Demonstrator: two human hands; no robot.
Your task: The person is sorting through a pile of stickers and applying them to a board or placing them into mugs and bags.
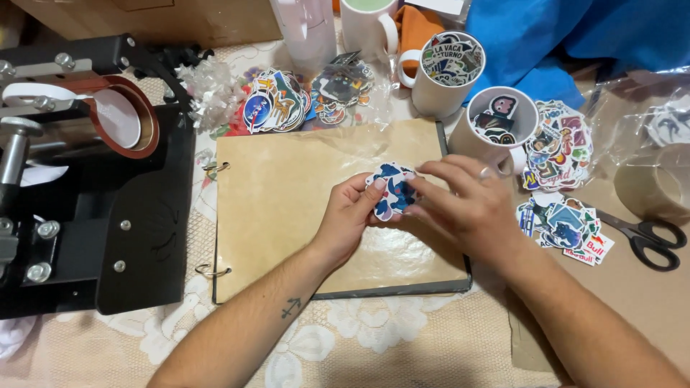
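**Obs. 1:** Over the brown ring-bound album [287,208], both hands meet at a small stack of blue-and-white stickers [392,190]. Left hand [348,219]: fingers curled shut round the stack's lower left edge, thumb on top. Agree?

**Obs. 2:** Agreed. Right hand [467,205]: fingers together, tips pinched on the stack's right edge; ring on one finger. Stack is held just above the album cover, near its upper right part. Cannot tell whether it touches the cover.

**Obs. 1:** Surroundings. Left of album: black mug press [93,201], touching or nearly touching the album's ringed edge. Beyond the album: loose sticker pile [277,108].

**Obs. 2:** Right side: two white mugs, the far mug [445,75] and the near mug [496,126], both with stickers inside. More stickers [564,226] lie fanned beside the right wrist; black-handled scissors [647,237] just beyond them. Lace tablecloth [359,338] under everything
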